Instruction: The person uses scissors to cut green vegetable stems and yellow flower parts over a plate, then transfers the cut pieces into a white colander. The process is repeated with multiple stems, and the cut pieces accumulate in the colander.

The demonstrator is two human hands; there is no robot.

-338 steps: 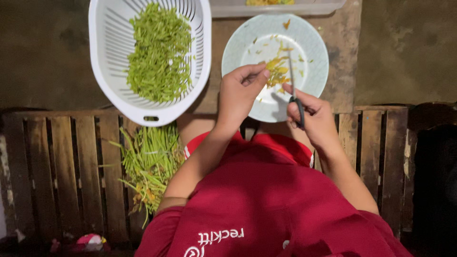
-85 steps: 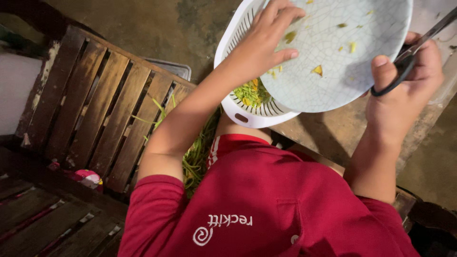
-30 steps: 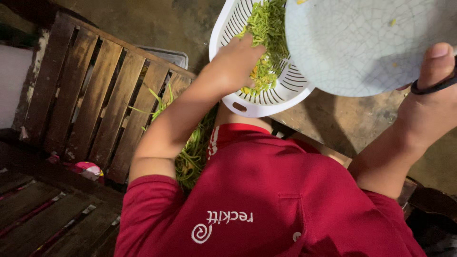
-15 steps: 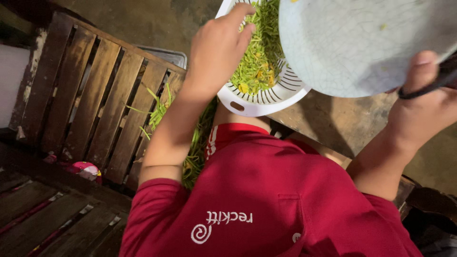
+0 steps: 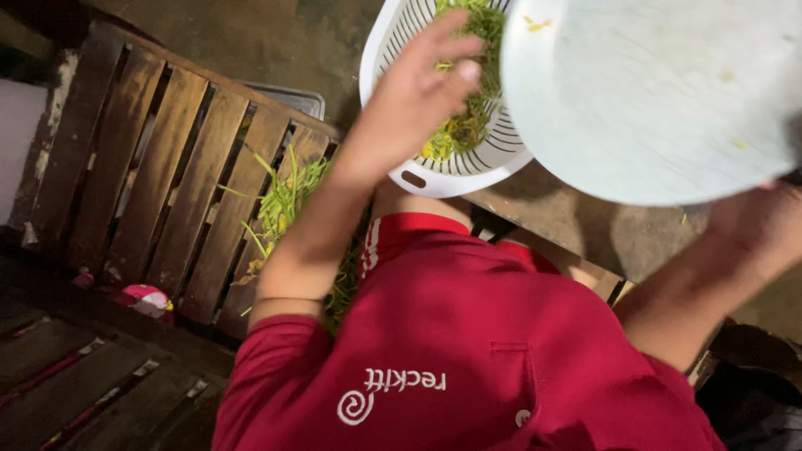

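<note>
Seen from above: a person in a red shirt (image 5: 476,351) sits on a slatted wooden bench (image 5: 159,167), w/ a worn wooden surface (image 5: 576,225) in front. Biggest item in play is a pale round plate (image 5: 660,100), tilted & blurred, held up at top right, its edge overlapping a white plastic colander (image 5: 401,33). The right hand (image 5: 764,221) sits below the plate, mostly hidden behind it; can't tell how its fingers lie. The colander stands on the surface just beyond the left hand (image 5: 409,108), which hovers over its near side, fingers (image 5: 455,71) spread & loosely extended, pinching nothing clear. Under & beyond those fingers, inside the colander, lies a heap of cut greens (image 5: 472,125) w/ some yellow bits. Behind the left forearm, on the bench, a loose pile of long green stems (image 5: 284,200). A few yellow scraps (image 5: 535,23) cling to the plate near its upper left edge.
</note>
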